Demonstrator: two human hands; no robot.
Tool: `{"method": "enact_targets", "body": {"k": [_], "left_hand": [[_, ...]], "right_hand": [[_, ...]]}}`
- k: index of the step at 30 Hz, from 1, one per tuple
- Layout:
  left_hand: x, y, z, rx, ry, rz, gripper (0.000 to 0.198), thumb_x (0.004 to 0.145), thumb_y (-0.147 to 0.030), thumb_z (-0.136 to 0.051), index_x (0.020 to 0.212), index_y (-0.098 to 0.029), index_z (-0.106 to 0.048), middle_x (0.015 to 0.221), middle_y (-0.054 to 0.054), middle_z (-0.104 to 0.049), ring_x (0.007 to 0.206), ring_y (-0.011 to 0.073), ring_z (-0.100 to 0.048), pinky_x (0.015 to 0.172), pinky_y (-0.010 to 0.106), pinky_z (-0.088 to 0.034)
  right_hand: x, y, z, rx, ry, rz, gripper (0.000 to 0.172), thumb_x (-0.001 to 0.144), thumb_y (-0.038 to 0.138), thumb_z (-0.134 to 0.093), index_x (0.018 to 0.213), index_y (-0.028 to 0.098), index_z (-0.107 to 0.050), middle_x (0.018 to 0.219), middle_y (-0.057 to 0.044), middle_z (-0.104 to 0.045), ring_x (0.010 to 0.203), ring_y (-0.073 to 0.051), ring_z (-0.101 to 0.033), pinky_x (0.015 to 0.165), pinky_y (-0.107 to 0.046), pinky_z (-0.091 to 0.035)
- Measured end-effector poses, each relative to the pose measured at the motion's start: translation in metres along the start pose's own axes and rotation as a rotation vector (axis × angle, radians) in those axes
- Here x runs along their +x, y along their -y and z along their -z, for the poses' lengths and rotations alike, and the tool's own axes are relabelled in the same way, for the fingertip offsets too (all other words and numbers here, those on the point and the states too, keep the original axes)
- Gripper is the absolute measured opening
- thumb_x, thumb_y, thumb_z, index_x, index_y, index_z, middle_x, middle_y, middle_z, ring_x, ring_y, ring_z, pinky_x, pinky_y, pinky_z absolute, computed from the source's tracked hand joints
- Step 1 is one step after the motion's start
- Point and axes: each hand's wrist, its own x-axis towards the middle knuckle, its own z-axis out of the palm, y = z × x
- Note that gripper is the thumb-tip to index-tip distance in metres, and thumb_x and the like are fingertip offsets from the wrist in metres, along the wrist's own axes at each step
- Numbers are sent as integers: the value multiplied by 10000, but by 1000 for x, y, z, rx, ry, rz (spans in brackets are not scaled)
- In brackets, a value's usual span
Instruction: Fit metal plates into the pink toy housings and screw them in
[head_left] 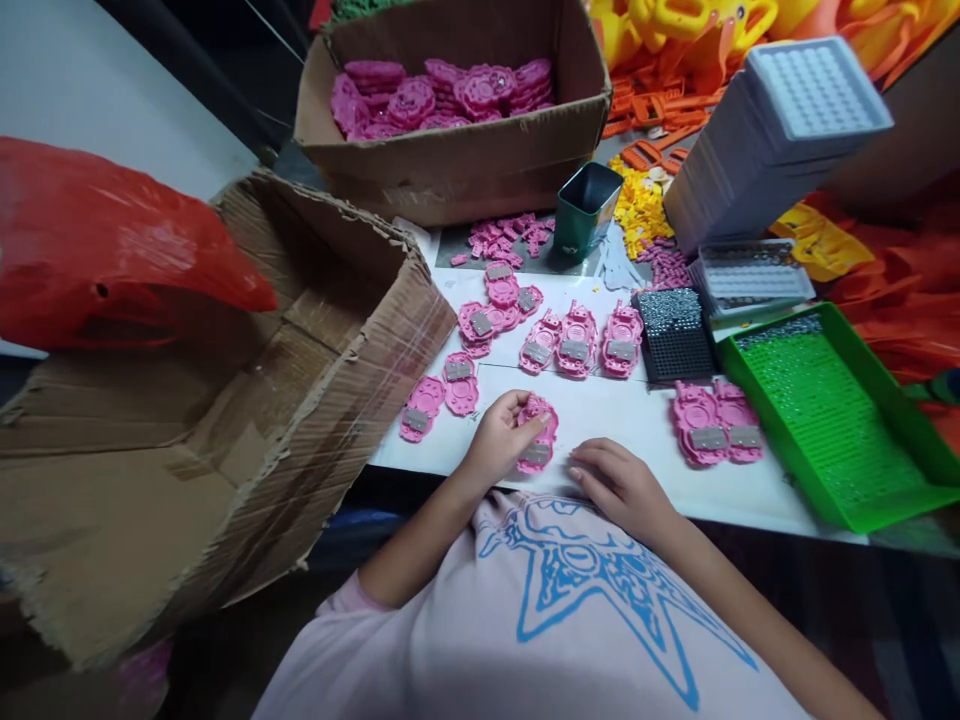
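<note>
My left hand (504, 437) grips a pink plastic casing (537, 455) at the table's front edge, thumb across its upper part. A grey metal plate shows on the casing's lower half. Just to the right, my right hand (616, 482) rests with its fingers apart and holds nothing. Beyond my hands, three similar casings (577, 342) lie in a row. More pink casings (422, 408) with grey plates are spread to the left, some overlapping. Another pair of casings (718, 422) lies on the right, beside a green tray.
An open cardboard box (352, 370) stands at left with a red bag (112, 245) over it. Behind, a carton (450, 165) holds stacked pink parts. A green cup (586, 215), a black tray of metal pieces (679, 340), the green tray (847, 420) and stacked white trays (776, 140) surround the workspace.
</note>
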Motion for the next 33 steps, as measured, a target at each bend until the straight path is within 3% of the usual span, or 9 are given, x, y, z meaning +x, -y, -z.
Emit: {"method": "enact_targets", "body": {"k": [3, 6, 11, 13, 15, 18, 22, 27, 33], "left_hand": [[3, 11, -1, 239, -88, -97, 244, 708, -273, -711, 912, -163, -636, 899, 38, -636, 828, 140, -613, 757, 246, -483], [11, 9, 3, 340, -157, -130, 287, 703, -272, -714, 963, -170, -650, 907, 39, -635, 817, 139, -606, 744, 244, -479], [42, -19, 14, 496, -270, -193, 262, 684, -266, -721, 916, -161, -659, 769, 1, -620, 705, 119, -562, 690, 235, -455], [61, -33, 15, 654, -315, -286, 264, 705, -283, -713, 936, -159, -682, 792, 10, -624, 720, 125, -552, 715, 247, -449], [80, -46, 13, 873, -319, -393, 243, 734, -289, -698, 927, -141, -705, 833, 41, -629, 770, 145, -562, 764, 266, -451], [106, -58, 4, 1143, -273, -381, 254, 795, -294, -646, 975, -127, -711, 881, 77, -647, 838, 180, -582, 809, 296, -448], [125, -62, -9, 1219, -204, -362, 223, 801, -304, -637, 919, -136, -724, 879, 91, -665, 878, 223, -597, 820, 323, -442], [121, -60, -5, 1198, -184, -398, 389, 810, -297, -626, 1160, -127, -636, 1061, 118, -664, 1004, 246, -592, 898, 336, -423], [65, -53, 48, 1125, -364, -515, 374, 860, -333, -556, 1160, -121, -621, 1087, 108, -644, 1024, 219, -577, 937, 328, -421]], "right_hand": [[-14, -13, 2, -34, -109, 23, 204, 841, 194, -562, 1035, 212, -624, 995, -76, -643, 949, -157, -615, 832, -313, -532], [-18, -24, 4, -9, -180, 26, 189, 837, 190, -565, 1012, 218, -630, 967, -70, -652, 926, -160, -620, 818, -320, -534], [-16, -31, 8, 62, -216, -2, 171, 856, 228, -541, 1007, 210, -619, 954, -71, -655, 882, -157, -630, 768, -309, -537], [-16, -32, 11, 80, -204, -8, 163, 859, 237, -538, 997, 205, -619, 949, -69, -656, 877, -156, -631, 770, -310, -535], [-16, -32, 13, 92, -184, -7, 158, 862, 239, -535, 992, 201, -617, 946, -68, -656, 870, -154, -630, 772, -310, -534], [-17, -31, 15, 104, -161, 2, 159, 866, 242, -528, 994, 200, -613, 940, -71, -656, 868, -153, -630, 766, -308, -536], [-16, -31, 18, 114, -132, 8, 151, 860, 231, -535, 984, 205, -617, 934, -67, -659, 873, -152, -632, 769, -299, -535], [-14, -30, 23, 122, -121, -31, 143, 862, 253, -533, 952, 203, -632, 906, -64, -668, 848, -155, -638, 751, -298, -537], [-13, -26, 22, 99, -115, -70, 144, 863, 274, -536, 919, 199, -645, 885, -63, -677, 832, -152, -642, 740, -301, -540]]}}
